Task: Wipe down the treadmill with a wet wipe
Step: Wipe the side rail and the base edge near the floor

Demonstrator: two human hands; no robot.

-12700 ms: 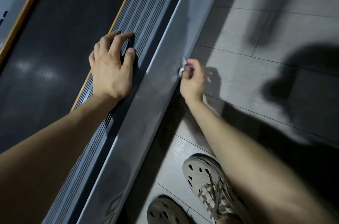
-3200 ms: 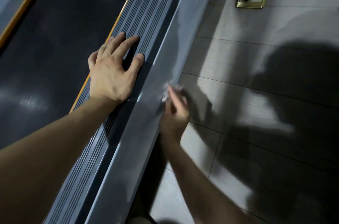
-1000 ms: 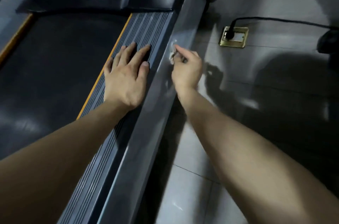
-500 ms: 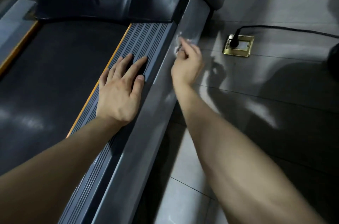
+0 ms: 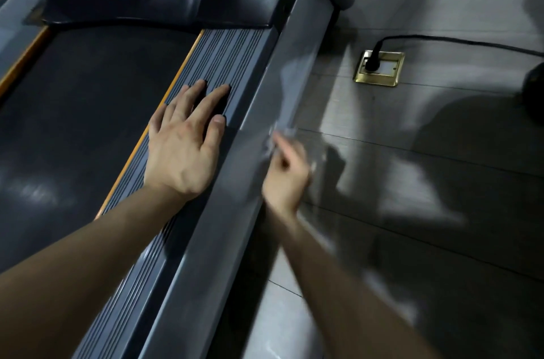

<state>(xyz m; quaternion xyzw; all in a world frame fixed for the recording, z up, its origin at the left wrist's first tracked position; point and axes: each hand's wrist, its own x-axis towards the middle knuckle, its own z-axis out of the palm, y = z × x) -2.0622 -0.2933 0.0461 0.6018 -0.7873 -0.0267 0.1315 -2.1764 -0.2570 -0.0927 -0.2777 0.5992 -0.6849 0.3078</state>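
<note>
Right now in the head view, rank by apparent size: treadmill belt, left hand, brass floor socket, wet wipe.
1. treadmill belt
2. left hand
3. brass floor socket, though it lies farther off
4. wet wipe, blurred and partly hidden by the right hand

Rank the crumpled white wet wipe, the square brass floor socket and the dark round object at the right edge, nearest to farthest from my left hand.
Head view, from the left hand:
1. crumpled white wet wipe: just to its right, pinched by the right hand.
2. square brass floor socket: farther right, in the floor.
3. dark round object: far right edge.
</note>
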